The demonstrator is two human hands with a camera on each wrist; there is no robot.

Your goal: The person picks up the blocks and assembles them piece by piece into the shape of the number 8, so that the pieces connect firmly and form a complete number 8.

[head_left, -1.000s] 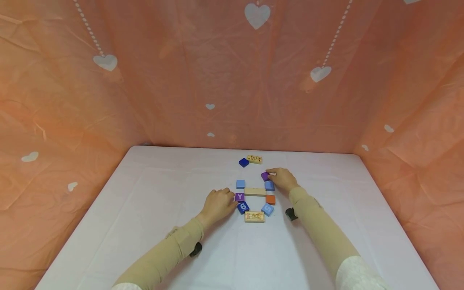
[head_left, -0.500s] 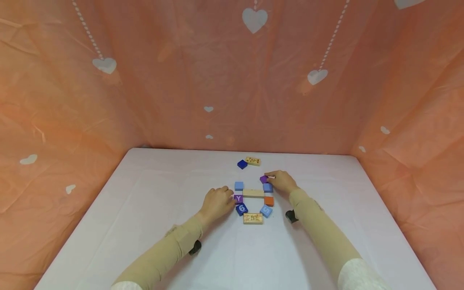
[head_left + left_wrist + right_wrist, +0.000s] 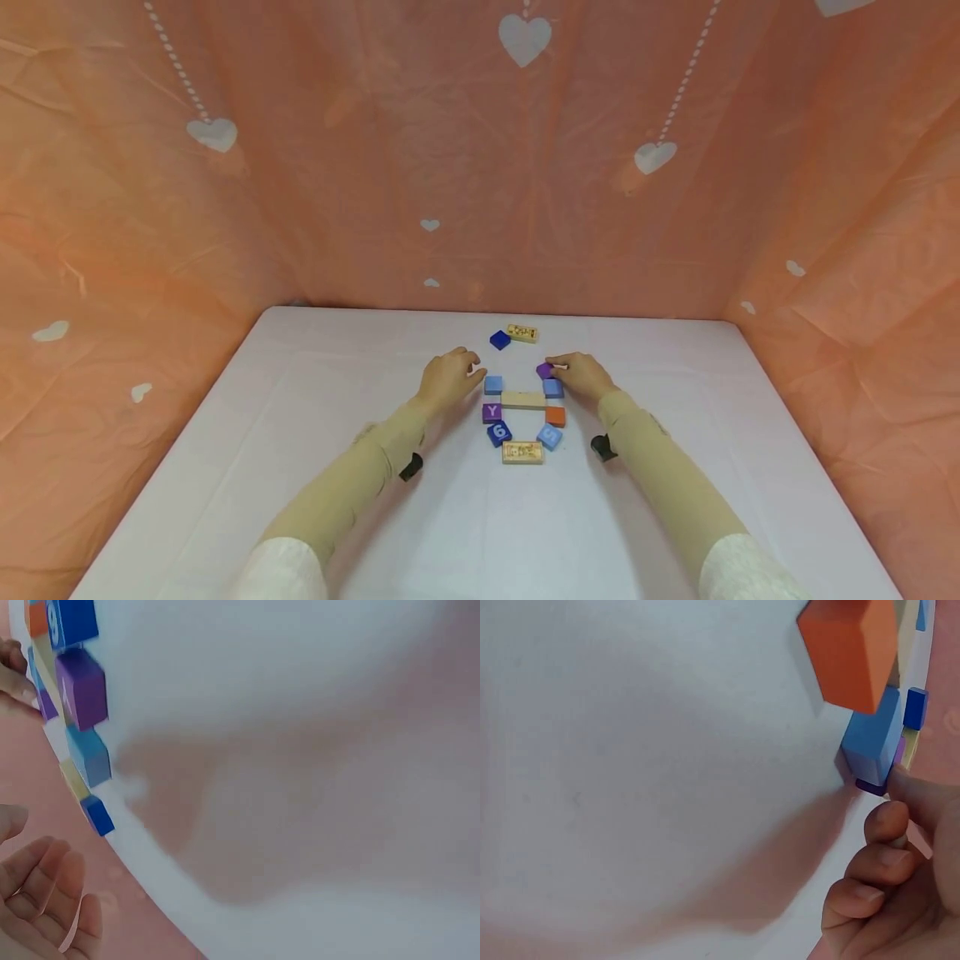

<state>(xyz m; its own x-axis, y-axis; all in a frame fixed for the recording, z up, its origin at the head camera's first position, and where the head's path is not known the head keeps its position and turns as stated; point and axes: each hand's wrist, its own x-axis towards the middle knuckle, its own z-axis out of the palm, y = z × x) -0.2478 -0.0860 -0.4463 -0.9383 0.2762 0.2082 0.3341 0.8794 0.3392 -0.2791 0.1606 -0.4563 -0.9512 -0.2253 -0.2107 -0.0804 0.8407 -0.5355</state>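
My right hand (image 3: pixel 585 375) pinches a small purple block (image 3: pixel 544 370) between thumb and finger, just behind a blue block (image 3: pixel 553 389). In the right wrist view that purple block is mostly hidden by the blue one. My left hand (image 3: pixel 447 379) holds nothing; its fingers are loosely bent, to the left of a light blue block (image 3: pixel 492 385) and apart from it. The left wrist view shows the palm. A plain wooden plank (image 3: pixel 523 401) lies between the two blue blocks. Nearer are a purple Y block (image 3: pixel 491 413) and an orange block (image 3: pixel 555 417).
A dark blue 6 block (image 3: pixel 498 432), a light blue 5 block (image 3: pixel 550 437) and a printed wooden block (image 3: pixel 522 452) close the near end. Farther back lie a dark blue block (image 3: pixel 500 339) and another printed wooden block (image 3: pixel 522 333). Orange cloth (image 3: pixel 480 208) hangs behind the white table (image 3: pixel 337 358).
My left hand has left the purple Y block and moved away from me, up beside the light blue block. The right hand keeps its pinch on the small purple block, nearly still.
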